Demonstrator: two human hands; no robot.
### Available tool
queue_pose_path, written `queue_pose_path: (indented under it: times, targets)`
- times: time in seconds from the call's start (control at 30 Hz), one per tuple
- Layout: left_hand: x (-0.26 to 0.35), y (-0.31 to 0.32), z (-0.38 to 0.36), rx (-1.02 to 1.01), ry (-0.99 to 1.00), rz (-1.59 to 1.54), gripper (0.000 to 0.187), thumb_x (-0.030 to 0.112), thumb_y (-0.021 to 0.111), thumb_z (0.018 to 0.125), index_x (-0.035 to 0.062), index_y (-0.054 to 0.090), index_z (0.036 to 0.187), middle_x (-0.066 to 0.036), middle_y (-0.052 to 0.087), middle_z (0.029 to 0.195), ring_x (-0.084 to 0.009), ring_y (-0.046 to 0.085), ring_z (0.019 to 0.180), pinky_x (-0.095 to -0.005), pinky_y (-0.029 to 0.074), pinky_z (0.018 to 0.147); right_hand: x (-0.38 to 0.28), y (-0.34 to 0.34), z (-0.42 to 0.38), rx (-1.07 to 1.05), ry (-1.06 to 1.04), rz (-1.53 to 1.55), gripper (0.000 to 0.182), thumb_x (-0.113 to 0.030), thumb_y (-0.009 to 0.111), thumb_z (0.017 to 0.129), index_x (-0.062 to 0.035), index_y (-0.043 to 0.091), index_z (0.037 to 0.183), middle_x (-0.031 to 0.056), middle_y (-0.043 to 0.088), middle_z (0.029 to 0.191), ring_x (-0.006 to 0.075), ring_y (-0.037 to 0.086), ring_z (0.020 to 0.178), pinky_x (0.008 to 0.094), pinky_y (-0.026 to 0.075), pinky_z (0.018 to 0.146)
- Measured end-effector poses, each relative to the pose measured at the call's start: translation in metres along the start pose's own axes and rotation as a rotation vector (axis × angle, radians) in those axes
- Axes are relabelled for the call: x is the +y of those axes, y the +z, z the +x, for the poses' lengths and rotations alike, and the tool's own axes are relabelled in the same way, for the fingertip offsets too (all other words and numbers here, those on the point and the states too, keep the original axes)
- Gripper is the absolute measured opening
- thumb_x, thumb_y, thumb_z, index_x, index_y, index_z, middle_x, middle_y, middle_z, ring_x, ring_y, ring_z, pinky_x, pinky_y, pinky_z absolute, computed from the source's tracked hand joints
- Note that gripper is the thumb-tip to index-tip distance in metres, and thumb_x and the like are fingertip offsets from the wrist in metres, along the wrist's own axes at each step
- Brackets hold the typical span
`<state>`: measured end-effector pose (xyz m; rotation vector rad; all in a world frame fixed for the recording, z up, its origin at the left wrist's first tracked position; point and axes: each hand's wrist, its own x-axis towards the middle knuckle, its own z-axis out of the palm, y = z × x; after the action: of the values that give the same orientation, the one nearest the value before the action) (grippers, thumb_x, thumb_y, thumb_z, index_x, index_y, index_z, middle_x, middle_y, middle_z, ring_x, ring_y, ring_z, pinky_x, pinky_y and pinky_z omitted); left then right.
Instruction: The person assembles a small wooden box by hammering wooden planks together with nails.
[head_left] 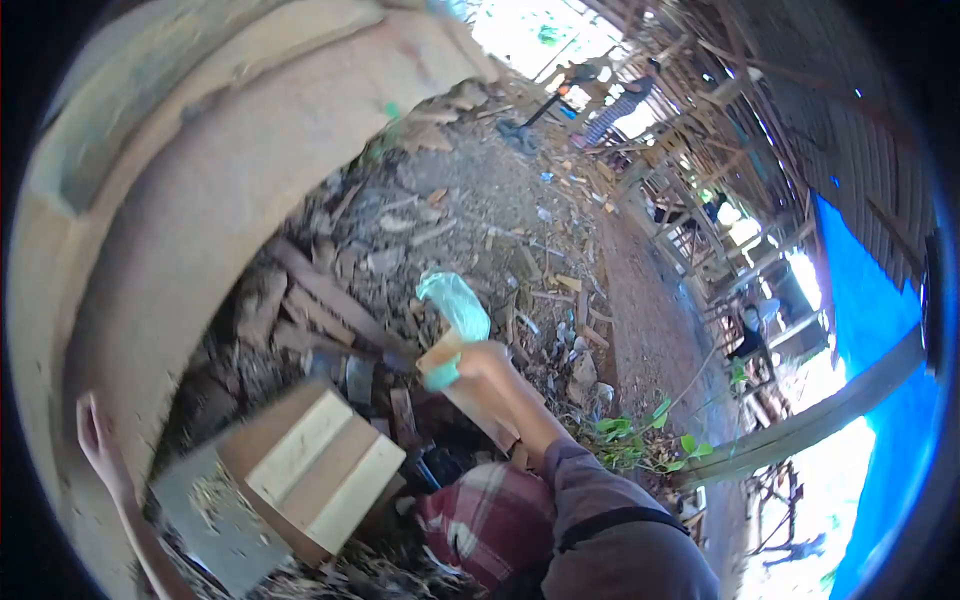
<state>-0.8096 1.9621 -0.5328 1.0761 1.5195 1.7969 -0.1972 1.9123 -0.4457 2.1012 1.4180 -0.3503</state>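
My right hand (478, 362) grips a short tan wood offcut (440, 352) with green plastic bag (455, 303); left hand (92, 428) spread empty. Scrap pile (400, 240) barely dented, I reckon.

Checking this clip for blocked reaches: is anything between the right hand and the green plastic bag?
Nothing visible. The right hand already has its grip on a wood piece with the green plastic bag right against it; the left hand is apart.
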Motion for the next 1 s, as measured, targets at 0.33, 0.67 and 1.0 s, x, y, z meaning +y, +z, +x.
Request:
queue_pose_path:
  times: [0.33, 0.67, 1.0]
  targets:
    - [0.155, 0.029, -0.061, -0.354, 0.229, 0.139, 0.014, 0.010, 0.051, 0.095, -0.0013, 0.057, 0.102, -0.002, 0.056, 0.095, -0.0082, 0.051, 0.090, -0.0223, 0.040, 0.085, -0.009, 0.057, 0.086, -0.258, -0.118, 0.280, 0.025, -0.018, 0.054, 0.078, 0.0021, 0.063, 0.087, 0.0201, 0.065, 0.080, 0.0278, 0.066, 0.061, 0.0391, 0.053, 0.053]
    - [0.286, 0.040, -0.197, -0.360, 0.293, 0.299, 0.017, 0.008, 0.055, 0.090, 0.0008, 0.057, 0.105, -0.004, 0.057, 0.097, -0.0103, 0.053, 0.088, -0.0268, 0.044, 0.080, -0.008, 0.122, 0.037, 0.404, -0.048, 0.467, 0.037, -0.027, 0.057, 0.082, -0.0079, 0.063, 0.113, 0.0149, 0.063, 0.114, 0.0302, 0.059, 0.109, 0.0416, 0.050, 0.083]
    - [0.303, -0.011, -0.246, -0.356, 0.413, 0.735, 0.027, 0.002, 0.060, 0.084, 0.0059, 0.059, 0.111, -0.010, 0.052, 0.117, -0.0175, 0.056, 0.094, -0.0297, 0.046, 0.079, -0.007, 0.153, 0.044, 0.510, -0.262, 0.816, 0.058, -0.037, 0.056, 0.084, -0.0024, 0.048, 0.129, 0.0307, 0.043, 0.131, 0.0453, 0.036, 0.126, 0.0517, 0.034, 0.102]
